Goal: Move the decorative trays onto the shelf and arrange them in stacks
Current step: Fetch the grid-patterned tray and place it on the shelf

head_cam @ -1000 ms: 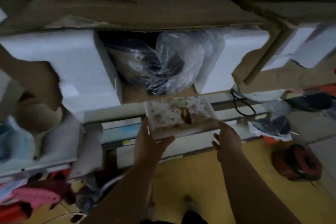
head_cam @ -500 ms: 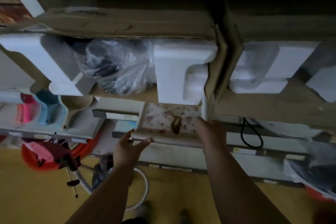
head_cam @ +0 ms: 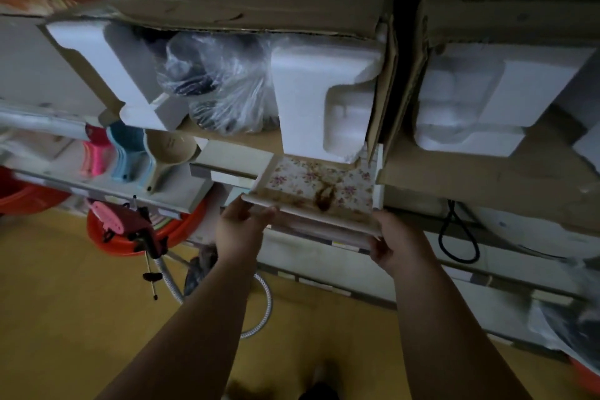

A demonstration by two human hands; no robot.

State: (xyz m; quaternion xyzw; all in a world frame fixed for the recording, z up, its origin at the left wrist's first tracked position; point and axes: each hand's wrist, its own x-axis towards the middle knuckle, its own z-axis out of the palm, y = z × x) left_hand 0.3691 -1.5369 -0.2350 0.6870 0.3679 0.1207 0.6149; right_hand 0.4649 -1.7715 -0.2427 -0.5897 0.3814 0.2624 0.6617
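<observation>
Overhead: white foam block (head_cam: pixel 319 101) sits directly above the tray's far end, with a plastic-wrapped bundle (head_cam: pixel 220 81) to its left and a cardboard flap (head_cam: pixel 386 81) to its right.
Left side: beige scoop (head_cam: pixel 165 153), blue and pink ones beside it.
Tray (head_cam: pixel 319 183): one, rectangular, white rim, floral lining with a brown stain; held at the shelf (head_cam: pixel 487 234) edge.
Left hand (head_cam: pixel 240 227): gripping the tray's near-left corner.
Right hand (head_cam: pixel 394 242): gripping the near-right corner.
Hands: two.

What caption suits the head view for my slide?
Both hands, left and right, hold a floral tray at the shelf edge.
</observation>
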